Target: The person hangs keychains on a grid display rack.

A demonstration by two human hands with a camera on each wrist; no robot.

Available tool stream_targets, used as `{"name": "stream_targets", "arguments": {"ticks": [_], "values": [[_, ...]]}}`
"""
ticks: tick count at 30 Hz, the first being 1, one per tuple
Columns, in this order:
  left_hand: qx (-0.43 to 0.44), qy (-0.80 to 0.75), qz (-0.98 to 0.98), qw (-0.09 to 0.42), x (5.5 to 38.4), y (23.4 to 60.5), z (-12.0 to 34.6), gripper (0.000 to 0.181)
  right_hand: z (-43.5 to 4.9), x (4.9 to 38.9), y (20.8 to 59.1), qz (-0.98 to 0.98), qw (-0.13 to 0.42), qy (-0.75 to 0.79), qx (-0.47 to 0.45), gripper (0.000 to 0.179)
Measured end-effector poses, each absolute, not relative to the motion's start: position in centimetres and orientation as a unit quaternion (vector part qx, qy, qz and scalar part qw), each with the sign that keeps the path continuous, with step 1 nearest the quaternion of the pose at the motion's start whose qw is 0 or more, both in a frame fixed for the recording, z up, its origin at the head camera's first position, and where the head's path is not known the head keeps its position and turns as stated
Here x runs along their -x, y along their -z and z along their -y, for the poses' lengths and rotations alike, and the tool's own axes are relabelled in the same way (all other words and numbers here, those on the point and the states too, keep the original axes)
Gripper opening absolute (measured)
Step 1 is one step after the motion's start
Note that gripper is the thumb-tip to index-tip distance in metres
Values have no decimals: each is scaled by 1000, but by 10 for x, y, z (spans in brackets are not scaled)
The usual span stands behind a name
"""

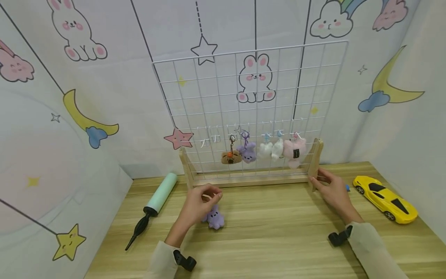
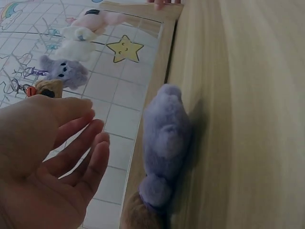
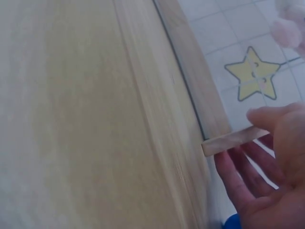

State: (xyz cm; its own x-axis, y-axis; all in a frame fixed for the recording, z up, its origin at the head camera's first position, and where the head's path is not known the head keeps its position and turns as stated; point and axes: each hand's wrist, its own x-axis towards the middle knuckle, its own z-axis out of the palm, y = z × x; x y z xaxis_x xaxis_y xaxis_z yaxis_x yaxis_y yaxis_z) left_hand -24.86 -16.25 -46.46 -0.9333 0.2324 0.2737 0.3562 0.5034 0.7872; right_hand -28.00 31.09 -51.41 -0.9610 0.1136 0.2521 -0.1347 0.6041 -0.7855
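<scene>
My left hand [image 1: 198, 203] hovers over the table with loosely bent fingers and nothing between them. Just below it lies a purple plush toy [image 1: 215, 218], long and furry in the left wrist view, with a brown fuzzy thing [image 2: 138, 214] at its end. My right hand [image 1: 332, 193] grips the right wooden end post [image 1: 316, 155] of a wire grid rack, thumb on one side and fingers on the other. On the rack hang a brown plush keychain [image 1: 231, 157], a purple one [image 1: 248, 152], white ones [image 1: 266, 150] and a pink one [image 1: 294, 149].
A mint green hand pump [image 1: 162, 193] lies left of the rack. At the right stands a yellow toy car [image 1: 385, 199]. A small blue object [image 3: 232, 222] is partly hidden behind my right hand. Bare hooks [image 1: 204, 143] hang on the grid's left part. Printed cloth walls surround the table.
</scene>
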Motion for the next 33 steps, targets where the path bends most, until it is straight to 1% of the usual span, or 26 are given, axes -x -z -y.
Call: {"name": "stream_targets", "arguments": {"ticks": [4,10,14,18,25,27,30,33], "values": [[211,414,885,2,239,466,172,10,-310,281,512,887,135,-442,-10,72],[255,334,907,-28,239,457,183,16,-308,283,511,888,134,-440,-17,69],[310,286,906,-47,240,458,185,25,-308,284,511,893,130,-430,-11,69],[338,274,899,-43,241,464,179,31,-308,284,512,895,135,-426,-12,69],[306,277,911,7,240,475,169,27,-308,284,512,891,138,-433,-21,66],[306,278,911,10,240,476,166,24,-308,285,511,890,137,-434,-21,66],[305,288,908,0,240,479,163,24,-309,285,511,890,136,-435,-21,66],[283,308,908,6,240,483,159,25,-309,285,512,890,137,-435,-21,65]]}}
